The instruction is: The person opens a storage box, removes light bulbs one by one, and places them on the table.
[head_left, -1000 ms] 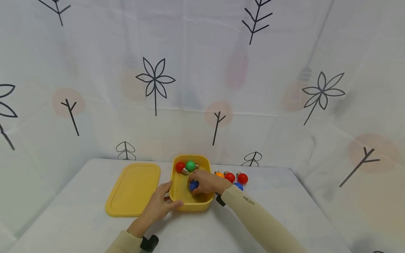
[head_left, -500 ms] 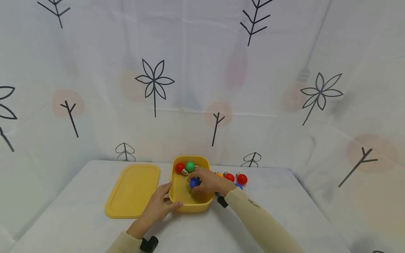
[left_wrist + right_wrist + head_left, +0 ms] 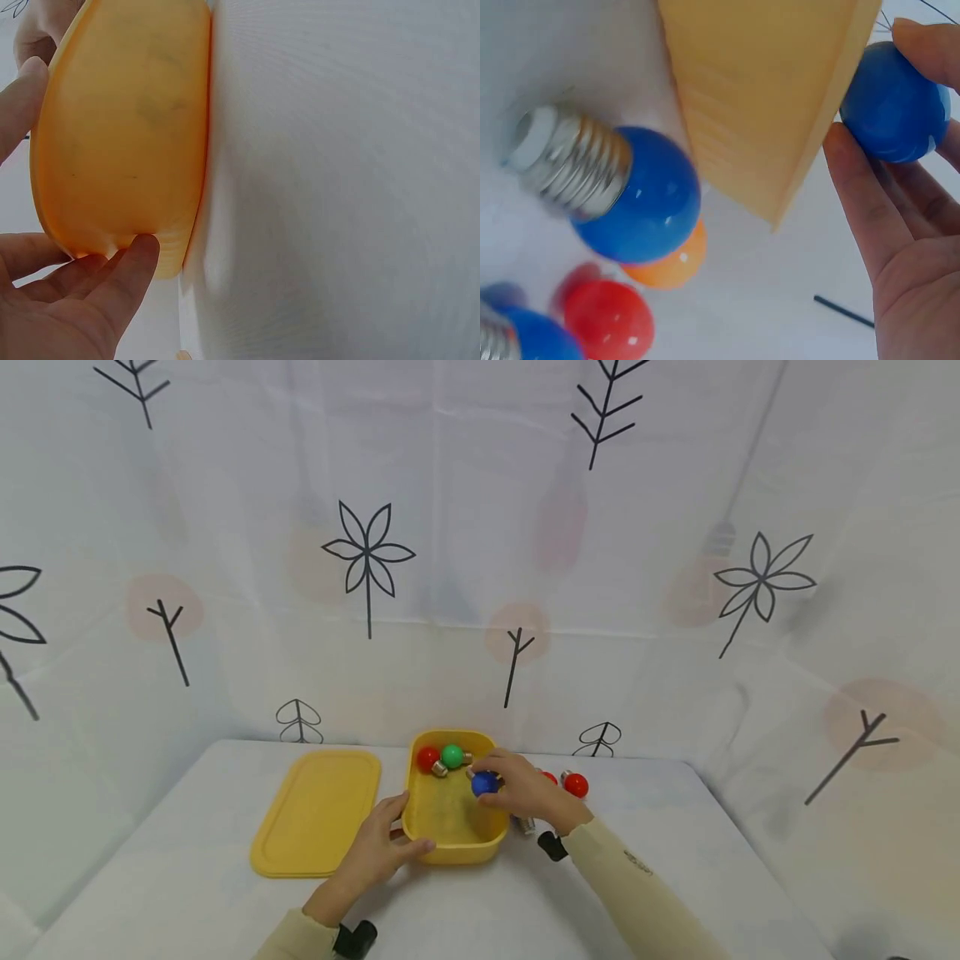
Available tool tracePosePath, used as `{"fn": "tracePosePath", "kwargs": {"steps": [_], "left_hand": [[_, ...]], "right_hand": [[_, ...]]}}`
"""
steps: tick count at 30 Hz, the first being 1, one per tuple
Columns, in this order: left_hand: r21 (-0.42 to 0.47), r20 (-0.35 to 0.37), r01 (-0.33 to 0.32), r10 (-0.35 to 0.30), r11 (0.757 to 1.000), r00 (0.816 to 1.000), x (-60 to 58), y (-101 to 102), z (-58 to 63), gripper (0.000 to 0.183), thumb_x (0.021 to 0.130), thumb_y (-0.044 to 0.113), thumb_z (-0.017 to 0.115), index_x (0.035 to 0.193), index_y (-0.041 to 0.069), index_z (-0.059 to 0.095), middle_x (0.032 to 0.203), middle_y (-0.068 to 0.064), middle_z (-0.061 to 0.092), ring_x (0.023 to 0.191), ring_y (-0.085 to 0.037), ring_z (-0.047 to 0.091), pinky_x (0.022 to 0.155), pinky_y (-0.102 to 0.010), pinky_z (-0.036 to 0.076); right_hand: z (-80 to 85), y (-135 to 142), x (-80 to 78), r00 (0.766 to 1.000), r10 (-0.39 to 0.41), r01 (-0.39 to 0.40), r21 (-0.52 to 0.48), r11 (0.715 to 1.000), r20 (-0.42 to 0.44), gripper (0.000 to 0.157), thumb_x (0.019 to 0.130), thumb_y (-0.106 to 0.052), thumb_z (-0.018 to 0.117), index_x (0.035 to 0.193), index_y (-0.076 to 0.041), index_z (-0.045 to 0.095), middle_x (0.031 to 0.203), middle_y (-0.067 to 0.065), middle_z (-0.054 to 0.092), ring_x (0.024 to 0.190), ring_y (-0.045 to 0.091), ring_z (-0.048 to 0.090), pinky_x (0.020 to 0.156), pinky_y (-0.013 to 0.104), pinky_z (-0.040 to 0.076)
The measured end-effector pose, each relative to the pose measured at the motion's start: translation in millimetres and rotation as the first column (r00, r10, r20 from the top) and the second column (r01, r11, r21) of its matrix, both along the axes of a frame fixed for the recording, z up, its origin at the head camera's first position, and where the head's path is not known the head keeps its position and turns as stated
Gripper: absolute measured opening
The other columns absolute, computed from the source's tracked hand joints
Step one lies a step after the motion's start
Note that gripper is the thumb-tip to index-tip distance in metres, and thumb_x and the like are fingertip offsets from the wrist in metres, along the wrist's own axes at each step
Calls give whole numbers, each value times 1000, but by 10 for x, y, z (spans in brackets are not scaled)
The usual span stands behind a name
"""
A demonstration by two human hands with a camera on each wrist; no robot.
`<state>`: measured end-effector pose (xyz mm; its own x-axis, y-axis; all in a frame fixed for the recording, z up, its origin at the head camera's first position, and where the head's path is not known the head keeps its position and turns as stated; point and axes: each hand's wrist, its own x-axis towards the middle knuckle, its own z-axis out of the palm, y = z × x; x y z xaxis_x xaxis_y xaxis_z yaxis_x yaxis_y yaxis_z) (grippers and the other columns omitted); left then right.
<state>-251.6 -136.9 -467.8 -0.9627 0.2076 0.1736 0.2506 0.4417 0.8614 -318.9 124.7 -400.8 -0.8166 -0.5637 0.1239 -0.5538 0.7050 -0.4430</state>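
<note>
My right hand (image 3: 525, 789) pinches a blue light bulb (image 3: 485, 783) between thumb and fingers, at the right rim of a yellow plastic bin (image 3: 438, 831). In the right wrist view, the held bulb (image 3: 896, 101) is close beside the rim, its metal cap hidden. My left hand (image 3: 375, 847) spans the bin's front left corner, the thumb at the front rim. Its fingertips (image 3: 142, 247) press on the outer wall in the left wrist view. A red bulb (image 3: 428, 758) and a green bulb (image 3: 452, 756) lie at the bin's far end.
A flat yellow lid (image 3: 315, 814) lies left of the bin. Right of it are more bulbs on the white table: a red one (image 3: 576, 785), a blue one (image 3: 652, 199), an orange one (image 3: 667, 262) and others partly hidden. A patterned cloth (image 3: 450, 568) hangs behind.
My right hand has lifted and moved right with the blue bulb, from over the bin's middle to its right rim. The left hand has stayed on the bin.
</note>
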Motion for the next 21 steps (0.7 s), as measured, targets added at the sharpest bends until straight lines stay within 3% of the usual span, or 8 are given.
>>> {"fn": "tracePosePath", "kwargs": {"steps": [6, 14, 21], "left_hand": [[5, -16, 7, -6, 1000, 1000, -2, 11, -14, 91, 76, 33, 80, 145, -3, 34, 142, -20, 41, 124, -30, 47, 93, -34, 51], [-5, 5, 3, -3, 1000, 1000, 6, 10, 5, 91, 76, 34, 80, 146, -1, 33, 143, -19, 39, 125, -30, 47, 94, -35, 50], [7, 5, 6, -7, 1000, 1000, 8, 11, 10, 90, 77, 32, 80, 146, -2, 33, 143, -20, 39, 125, -31, 47, 94, -34, 50]], "right_hand": [[43, 202, 118, 998, -66, 65, -39, 997, -13, 48, 85, -34, 73, 129, -18, 60, 125, -1, 52, 109, 18, 51, 93, 36, 53], [13, 482, 183, 988, -98, 86, -108, 990, -115, 47, 84, -26, 75, 128, -17, 61, 121, -3, 54, 105, 15, 54, 91, 34, 53], [-43, 696, 240, 981, -135, 116, -130, 985, -142, 46, 84, -23, 75, 127, -17, 60, 120, -3, 55, 103, 15, 55, 89, 34, 54]]}}
